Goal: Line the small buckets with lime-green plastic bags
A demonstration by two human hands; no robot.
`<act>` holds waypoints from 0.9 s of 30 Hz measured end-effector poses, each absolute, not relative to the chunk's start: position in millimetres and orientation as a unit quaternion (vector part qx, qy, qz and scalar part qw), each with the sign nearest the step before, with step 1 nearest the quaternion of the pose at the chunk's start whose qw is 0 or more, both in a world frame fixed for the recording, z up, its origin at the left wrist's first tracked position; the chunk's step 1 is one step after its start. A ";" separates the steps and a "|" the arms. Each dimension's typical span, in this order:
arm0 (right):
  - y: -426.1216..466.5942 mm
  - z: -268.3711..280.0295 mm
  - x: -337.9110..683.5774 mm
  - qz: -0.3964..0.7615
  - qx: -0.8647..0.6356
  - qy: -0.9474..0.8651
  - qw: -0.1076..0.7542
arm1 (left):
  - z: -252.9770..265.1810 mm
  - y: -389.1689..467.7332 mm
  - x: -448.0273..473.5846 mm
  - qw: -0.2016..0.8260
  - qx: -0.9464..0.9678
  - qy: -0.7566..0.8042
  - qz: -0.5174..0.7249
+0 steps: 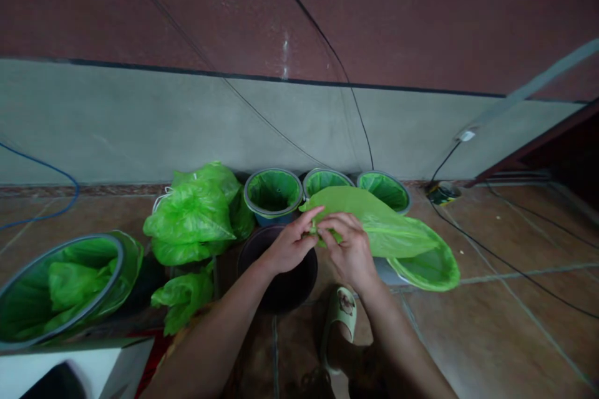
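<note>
A thin green plastic bag (pixel 374 215) stretches out to the right from my two hands. My left hand (pixel 294 240) pinches its gathered end between thumb and fingers. Close against it, my right hand (pixel 347 243) is closed on the same end, fingers bent. Below my hands stands a dark bin (pixel 276 308) with no green liner showing. The bag's far part hangs in front of a lined bin (pixel 435 268) on the right and partly hides it.
Along the wall stand several green-lined bins, among them a left one (pixel 274 217). Stuffed green bags (pixel 191 215) sit left of them. A large lined bin (pixel 119 255) and a white box (pixel 107 361) are at lower left. Black cable (pixel 496 268) crosses the right floor.
</note>
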State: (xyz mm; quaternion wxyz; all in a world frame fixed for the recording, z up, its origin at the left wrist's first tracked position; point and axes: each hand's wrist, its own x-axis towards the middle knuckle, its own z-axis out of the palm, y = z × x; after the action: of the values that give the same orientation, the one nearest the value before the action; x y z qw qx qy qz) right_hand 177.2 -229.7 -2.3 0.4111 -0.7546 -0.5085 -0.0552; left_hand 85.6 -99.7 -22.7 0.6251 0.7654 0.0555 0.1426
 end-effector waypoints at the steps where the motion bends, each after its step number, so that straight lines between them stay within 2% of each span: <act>1: -231.1 -0.2 177.4 -0.046 -0.749 -0.512 0.419 | -23.5 -101.1 86.5 0.621 0.769 0.046 0.147; 4: -235.2 5.6 179.0 -0.013 -0.738 -0.492 0.462 | -28.7 -103.9 89.5 0.605 0.781 0.042 0.150; 9: -248.7 16.2 194.2 -0.024 -0.694 -0.368 0.618 | -40.5 -102.4 93.1 0.557 0.817 0.092 0.117; 14: -266.6 41.3 211.9 -0.122 -0.630 -0.270 0.718 | -43.1 -104.2 91.9 0.468 0.873 0.113 0.079; 19: -288.1 64.5 229.8 -0.278 -0.549 -0.222 0.756 | -48.3 -103.7 88.3 0.338 0.930 0.129 0.063; 23: -308.9 66.7 250.3 -0.378 -0.483 -0.217 0.760 | -52.4 -98.2 86.1 0.335 0.927 0.145 0.085; 27: -325.5 61.6 264.9 -0.440 -0.457 -0.162 0.756 | -53.1 -89.1 83.1 0.353 0.893 0.189 0.206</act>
State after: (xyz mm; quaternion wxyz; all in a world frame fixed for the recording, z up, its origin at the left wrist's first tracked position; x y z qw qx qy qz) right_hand 264.9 -325.5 61.6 0.7560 -0.4565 -0.1618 -0.4403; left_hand 83.1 -89.1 -53.1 0.3534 0.8928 0.1890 0.2056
